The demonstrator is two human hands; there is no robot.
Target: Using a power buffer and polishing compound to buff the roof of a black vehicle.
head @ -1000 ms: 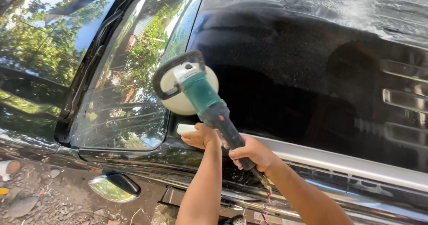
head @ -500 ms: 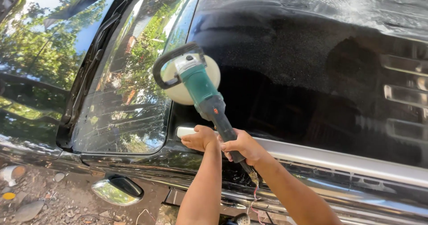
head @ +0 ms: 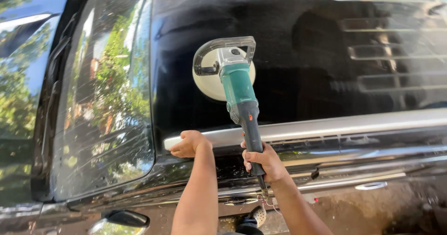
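A green and black electric polisher [head: 237, 88] with a grey loop handle lies on the black car roof [head: 326, 44], its cream round pad [head: 212, 83] flat against the paint. My right hand [head: 264, 162] grips the black rear handle of the polisher. My left hand [head: 188, 143] rests on the end of the silver roof rail [head: 354, 123], fingers curled over it. The polisher's cord hangs down below my right wrist.
The windscreen [head: 104, 104] to the left reflects trees. A side mirror [head: 116, 222] shows at the bottom left. A chrome door handle [head: 370, 185] and dirt ground lie at lower right. Dried polish streaks cover the roof's far edge.
The polisher has slid further across the roof, away from the windscreen edge. My left hand has stayed on the rail end; my view has shifted along the car.
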